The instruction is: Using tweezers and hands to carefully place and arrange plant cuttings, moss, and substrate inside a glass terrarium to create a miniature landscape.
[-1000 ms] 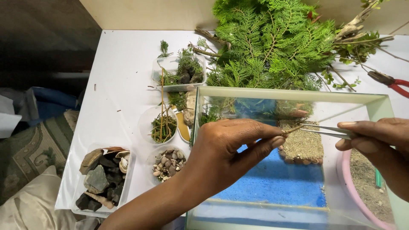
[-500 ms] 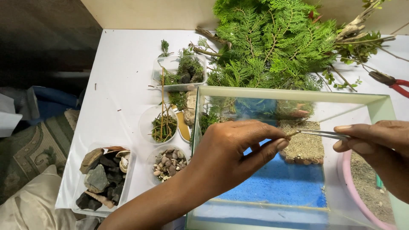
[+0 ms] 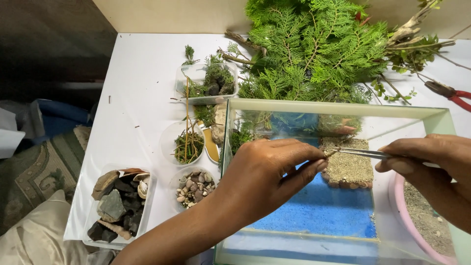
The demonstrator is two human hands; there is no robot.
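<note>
Glass tank point(image 3: 338, 109) sits nearest you, walls up, blue sand point(image 3: 319, 211) across its floor and a tan gravel patch point(image 3: 349, 167) at the back. Your left hand point(image 3: 267, 174) reaches over the rim, thumb and forefinger pinched at the tip of the metal tweezers point(image 3: 360, 153), likely steadying a tiny bit there; what it is, too small to tell. Your right hand point(image 3: 431, 157) grips the tweezers' handle end, fingers closed round it. Pink bowl point(image 3: 407, 221) of grit waits at right. Left of the tank: tray of dark stones point(image 3: 115, 206), cup of pebbles point(image 3: 194, 186), tubs of moss. Beyond, cut green fronds point(image 3: 314, 44) and red pruners point(image 3: 449, 92) on a white table point(image 3: 142, 73), dim floor past its left edge.
</note>
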